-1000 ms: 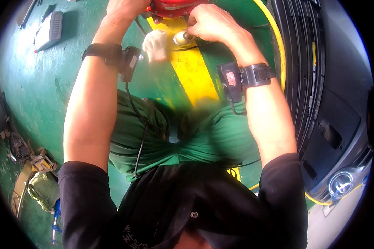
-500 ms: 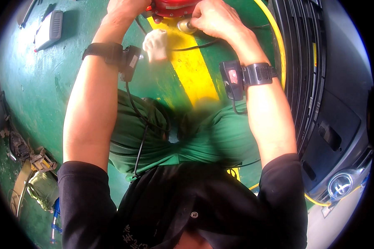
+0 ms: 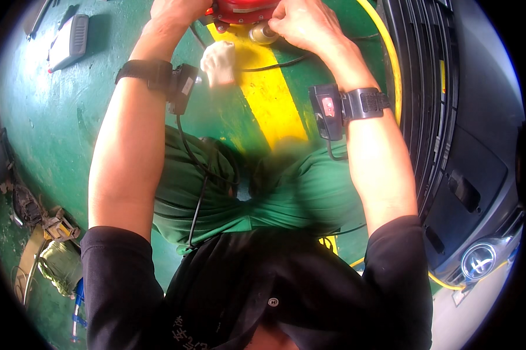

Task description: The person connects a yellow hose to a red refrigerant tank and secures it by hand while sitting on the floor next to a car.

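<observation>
At the top edge is a red metal housing (image 3: 245,10) with small bolts along its rim; much of it is cut off, so its kind is unclear. My left hand (image 3: 178,10) is at its left side, with the fingers out of the picture or hidden. My right hand (image 3: 304,24) is at its right side, fingers curled and pinched together. Their tips meet the edge of a round, dull brass-coloured fitting (image 3: 263,34) just below the housing; what they grip is hidden. A crumpled white glove or cloth (image 3: 218,63) lies on the floor below the housing, between my forearms.
A grey plastic bottle (image 3: 69,44) lies at the upper left. A yellow hose (image 3: 391,55) runs beside a dark car bumper (image 3: 470,151) on the right. A thin black cable (image 3: 274,66) crosses the yellow floor stripe (image 3: 274,111). Car parts (image 3: 58,224) lie at the lower left.
My right hand has shifted slightly, its fingertips drawing up to the fitting's upper right edge, so more of the fitting shows. My left hand stays in place.
</observation>
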The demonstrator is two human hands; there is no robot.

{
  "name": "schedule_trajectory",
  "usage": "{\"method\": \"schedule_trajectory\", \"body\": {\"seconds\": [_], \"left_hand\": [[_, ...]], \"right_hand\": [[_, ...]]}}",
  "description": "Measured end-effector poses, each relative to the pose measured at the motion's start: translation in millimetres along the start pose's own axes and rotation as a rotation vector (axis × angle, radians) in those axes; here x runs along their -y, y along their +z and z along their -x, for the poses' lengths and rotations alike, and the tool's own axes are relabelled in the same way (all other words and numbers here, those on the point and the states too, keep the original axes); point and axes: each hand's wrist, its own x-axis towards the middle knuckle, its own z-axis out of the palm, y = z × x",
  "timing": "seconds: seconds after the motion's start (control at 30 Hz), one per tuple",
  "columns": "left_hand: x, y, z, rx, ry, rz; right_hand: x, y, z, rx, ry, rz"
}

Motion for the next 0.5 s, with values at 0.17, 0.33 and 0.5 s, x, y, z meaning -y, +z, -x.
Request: {"method": "schedule_trajectory", "body": {"seconds": [0.17,0.33,0.5], "left_hand": [[0.5,0.4,0.6,-0.01,0.011,0.001],[-0.2,-0.1,-0.2,-0.008,0.002,-0.01],[-2.2,-2.5,2.2,0.05,-0.035,0.126]], "right_hand": [[-2.8,1.1,-0.5,0.03,-0.011,0.008],[-1.2,-4.8,6.2,-0.009,-0.057,-0.044],[-3.2,2.1,0.4,-0.011,-0.011,0.011]]}}
